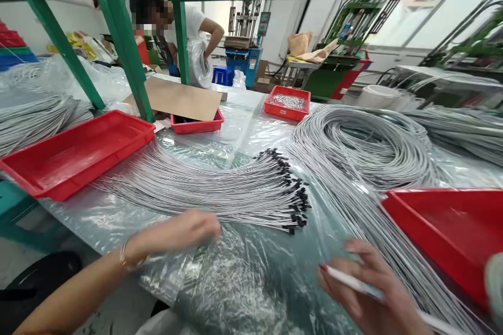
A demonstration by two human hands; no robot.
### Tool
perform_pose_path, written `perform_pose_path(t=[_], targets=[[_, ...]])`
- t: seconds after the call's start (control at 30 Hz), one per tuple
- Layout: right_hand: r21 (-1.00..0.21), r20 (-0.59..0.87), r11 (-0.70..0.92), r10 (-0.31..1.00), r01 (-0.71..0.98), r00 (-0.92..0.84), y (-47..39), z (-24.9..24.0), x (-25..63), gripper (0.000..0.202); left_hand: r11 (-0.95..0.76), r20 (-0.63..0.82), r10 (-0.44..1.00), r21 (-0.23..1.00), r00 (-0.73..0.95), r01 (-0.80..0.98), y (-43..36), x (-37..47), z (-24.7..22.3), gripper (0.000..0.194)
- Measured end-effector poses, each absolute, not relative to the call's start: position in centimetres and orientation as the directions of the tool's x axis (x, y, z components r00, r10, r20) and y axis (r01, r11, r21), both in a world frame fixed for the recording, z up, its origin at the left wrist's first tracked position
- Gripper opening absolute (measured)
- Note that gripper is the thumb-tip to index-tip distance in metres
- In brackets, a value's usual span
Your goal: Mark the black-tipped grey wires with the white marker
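Tabletop (pixel 243 272) bears grey, black-tipped cables (pixel 220 188); left hand (pixel 192 229) (grip unclear), right hand (pixel 371 288) pinching white rod (pixel 348 280).

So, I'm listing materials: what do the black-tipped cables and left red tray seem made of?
Black-tipped cables: probably plastic-sheathed, smooth pale grey, judging by their even sheen; what's inside is hidden. Left red tray: likely moulded plastic, glossy, from its bright reflections.

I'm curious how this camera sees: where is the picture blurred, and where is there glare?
Head view: motion-like blur on the left hand and right hand; also head view: white glare on the plastic sheet, black cable ends comparatively crisp.
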State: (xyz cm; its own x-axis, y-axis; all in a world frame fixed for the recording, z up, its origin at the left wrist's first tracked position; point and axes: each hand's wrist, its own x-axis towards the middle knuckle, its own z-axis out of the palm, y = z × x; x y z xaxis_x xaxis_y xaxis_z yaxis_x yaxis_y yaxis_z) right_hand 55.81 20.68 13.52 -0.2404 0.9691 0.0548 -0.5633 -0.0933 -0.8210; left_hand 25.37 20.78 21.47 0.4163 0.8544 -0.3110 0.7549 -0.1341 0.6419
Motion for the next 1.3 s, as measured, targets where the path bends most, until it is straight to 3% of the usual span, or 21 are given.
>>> perform_pose_path(t=[0.03,0.1,0.2,0.33,0.43,0.53,0.73,0.9,1.0,1.1,1.2,1.23,1.3], targets=[[-0.823,0.007,-0.120,0.975,-0.556,-0.221,21.0,12.8,55.3,0.033,-0.187,-0.198,0.933,0.441,0.299,0.878,22.8,24.1,21.4,0.049],[-0.831,0.017,-0.115,0.972,-0.544,-0.232,22.0,11.1,54.3,0.037,-0.075,-0.015,0.997,0.016,0.076,0.997,27.2,21.8,20.8,0.042],[-0.816,0.060,-0.105,0.963,-0.569,-0.264,23.7,8.8,53.9,0.037,0.049,0.075,0.996,-0.072,-0.043,0.996,33.7,18.7,19.4,0.038],[-0.703,-0.055,-0.114,0.993,-0.702,-0.106,24.6,8.2,54.8,0.037,0.137,0.103,0.986,-0.068,-0.130,0.988,39.6,16.0,18.4,0.036],[-0.616,-0.124,-0.115,0.991,-0.779,-0.048,25.0,8.9,55.3,0.038,0.132,0.123,0.985,-0.061,-0.124,0.989,41.2,16.2,18.0,0.046],[-0.583,-0.142,-0.080,0.990,-0.809,0.005,25.6,9.4,55.9,0.037,-0.041,0.126,0.991,-0.055,0.048,0.998,39.9,19.2,17.5,0.053],[-0.560,-0.156,0.014,0.980,-0.828,0.122,26.6,8.7,57.1,0.033,-0.575,0.057,0.817,0.002,0.574,0.818,31.6,29.9,15.7,0.027],[-0.686,-0.062,0.101,0.979,-0.721,0.196,26.7,8.5,57.4,0.031,-0.740,-0.070,0.672,-0.096,0.737,0.666,30.2,35.3,13.1,0.029],[-0.759,0.007,0.181,0.963,-0.625,0.269,26.7,8.4,57.7,0.028,-0.699,-0.066,0.711,0.031,0.700,0.714,31.3,36.2,12.9,0.027],[-0.808,0.086,0.256,0.942,-0.530,0.324,26.9,8.2,58.2,0.033,-0.603,-0.020,0.767,0.318,0.641,0.731,30.7,36.5,13.8,0.027],[-0.834,0.181,0.322,0.927,-0.448,0.330,26.7,8.1,58.7,0.045,-0.551,-0.099,0.708,0.542,0.700,0.635,28.1,36.8,14.3,0.023],[-0.839,0.210,0.338,0.924,-0.426,0.321,26.5,8.0,58.9,0.048,-0.594,-0.112,0.657,0.532,0.746,0.603,27.0,36.9,14.2,0.024],[-0.860,0.244,0.342,0.927,-0.378,0.284,25.7,8.0,59.2,0.045,-0.752,-0.116,0.550,0.362,0.827,0.551,24.9,37.2,13.6,0.041]])
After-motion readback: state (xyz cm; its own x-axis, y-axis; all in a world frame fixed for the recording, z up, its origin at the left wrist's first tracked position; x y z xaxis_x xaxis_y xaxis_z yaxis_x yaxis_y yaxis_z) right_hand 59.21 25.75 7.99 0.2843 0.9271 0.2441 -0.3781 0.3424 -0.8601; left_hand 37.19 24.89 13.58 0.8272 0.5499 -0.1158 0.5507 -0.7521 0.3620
